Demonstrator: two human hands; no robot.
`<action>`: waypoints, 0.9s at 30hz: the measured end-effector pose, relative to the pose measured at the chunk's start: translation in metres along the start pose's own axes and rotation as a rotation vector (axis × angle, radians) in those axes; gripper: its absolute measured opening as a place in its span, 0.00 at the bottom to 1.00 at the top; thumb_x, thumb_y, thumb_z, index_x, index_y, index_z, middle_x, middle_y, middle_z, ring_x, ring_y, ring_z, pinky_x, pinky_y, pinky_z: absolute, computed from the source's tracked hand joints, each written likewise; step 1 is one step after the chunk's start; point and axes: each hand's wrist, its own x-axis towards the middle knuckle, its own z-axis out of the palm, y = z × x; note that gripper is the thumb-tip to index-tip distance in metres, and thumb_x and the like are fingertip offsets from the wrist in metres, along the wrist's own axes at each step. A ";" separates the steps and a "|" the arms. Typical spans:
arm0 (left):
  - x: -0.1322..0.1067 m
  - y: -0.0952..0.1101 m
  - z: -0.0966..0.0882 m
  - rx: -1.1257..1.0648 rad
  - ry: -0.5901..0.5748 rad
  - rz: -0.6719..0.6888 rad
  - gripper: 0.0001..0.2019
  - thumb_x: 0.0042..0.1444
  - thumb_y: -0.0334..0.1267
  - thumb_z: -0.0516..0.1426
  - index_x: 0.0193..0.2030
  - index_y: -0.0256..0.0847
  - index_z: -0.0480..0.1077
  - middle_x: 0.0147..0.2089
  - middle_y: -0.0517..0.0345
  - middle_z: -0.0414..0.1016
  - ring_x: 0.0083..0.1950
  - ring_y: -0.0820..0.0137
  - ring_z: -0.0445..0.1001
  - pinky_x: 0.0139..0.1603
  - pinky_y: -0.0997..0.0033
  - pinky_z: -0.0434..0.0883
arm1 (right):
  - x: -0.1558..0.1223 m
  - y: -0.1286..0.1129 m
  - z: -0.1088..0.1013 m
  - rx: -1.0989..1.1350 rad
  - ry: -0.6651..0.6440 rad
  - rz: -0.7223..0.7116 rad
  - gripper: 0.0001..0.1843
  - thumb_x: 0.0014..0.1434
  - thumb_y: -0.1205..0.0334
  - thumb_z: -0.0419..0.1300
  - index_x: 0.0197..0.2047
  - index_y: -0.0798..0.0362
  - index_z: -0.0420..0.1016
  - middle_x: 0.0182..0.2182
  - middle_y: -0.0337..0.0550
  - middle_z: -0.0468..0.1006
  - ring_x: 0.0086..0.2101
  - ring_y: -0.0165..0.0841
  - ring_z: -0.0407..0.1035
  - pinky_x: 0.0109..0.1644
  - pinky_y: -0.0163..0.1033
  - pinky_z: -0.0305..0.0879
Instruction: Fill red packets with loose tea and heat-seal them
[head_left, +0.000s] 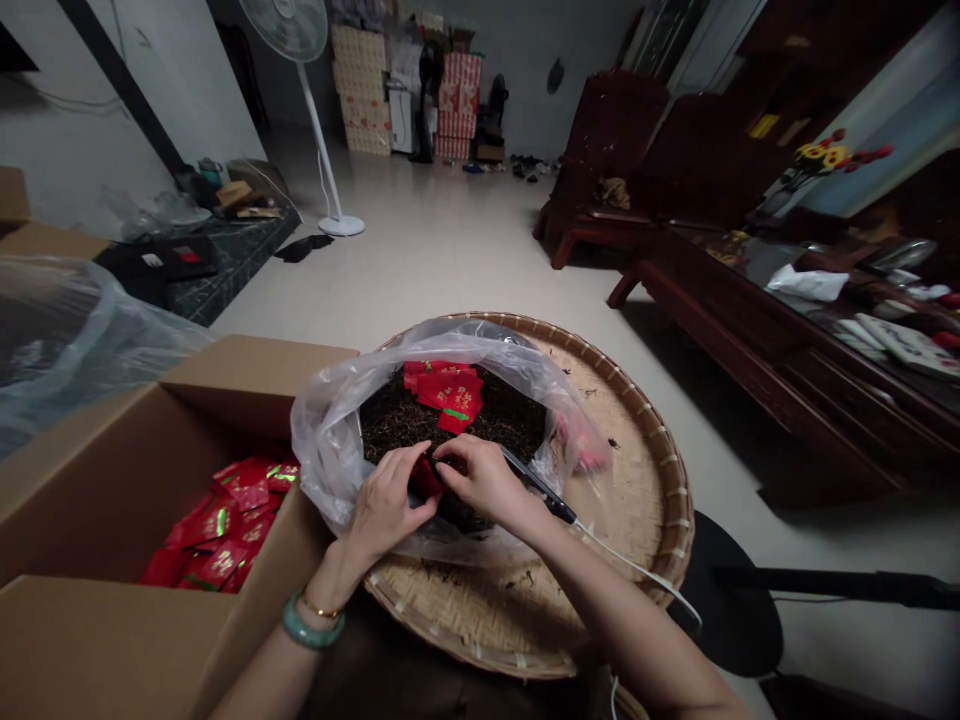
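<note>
My left hand (390, 498) is closed on a small dark red packet (425, 478) by its side. Fingers bent in a pinch, my right hand (480, 480) is at the packet's upper edge; what its fingertips hold is hidden. Both are over a clear plastic bag (330, 440), spread wide around dark, dry, twisted leaves like loose tea (390, 425). Several flat red packets (450, 390) with gold print and green marks lie on the leaves. Beside my right wrist, a slim black device (551, 497) with a white cord lies partly hidden.
The bag rests on a round woven bamboo tray (637, 470) with a raised rim. A cardboard box (82, 500) at left contains many red packets (225, 520). A black round stand base (739, 590) is at right. Farther off are a white fan (319, 150) and a dark wooden table (750, 350).
</note>
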 end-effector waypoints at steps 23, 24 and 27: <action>0.033 -0.008 -0.034 -0.068 -0.162 0.268 0.05 0.60 0.34 0.54 0.37 0.41 0.72 0.45 0.52 0.68 0.46 0.67 0.68 0.46 0.66 0.69 | -0.003 0.004 -0.004 -0.178 -0.018 -0.085 0.13 0.52 0.77 0.59 0.40 0.55 0.74 0.35 0.44 0.74 0.36 0.32 0.69 0.39 0.34 0.65; 0.033 -0.008 -0.033 -0.085 -0.143 0.261 0.04 0.59 0.34 0.55 0.36 0.41 0.72 0.44 0.52 0.68 0.46 0.67 0.68 0.46 0.66 0.69 | -0.003 0.004 -0.005 -0.165 -0.019 -0.105 0.13 0.52 0.77 0.59 0.40 0.55 0.74 0.35 0.44 0.74 0.36 0.32 0.69 0.39 0.34 0.65; 0.031 -0.007 -0.030 -0.132 -0.096 0.234 0.03 0.58 0.33 0.56 0.34 0.40 0.72 0.43 0.53 0.68 0.45 0.67 0.68 0.46 0.66 0.69 | -0.007 0.006 -0.006 -0.115 -0.023 -0.164 0.12 0.54 0.75 0.58 0.41 0.54 0.74 0.36 0.43 0.75 0.37 0.31 0.70 0.42 0.34 0.65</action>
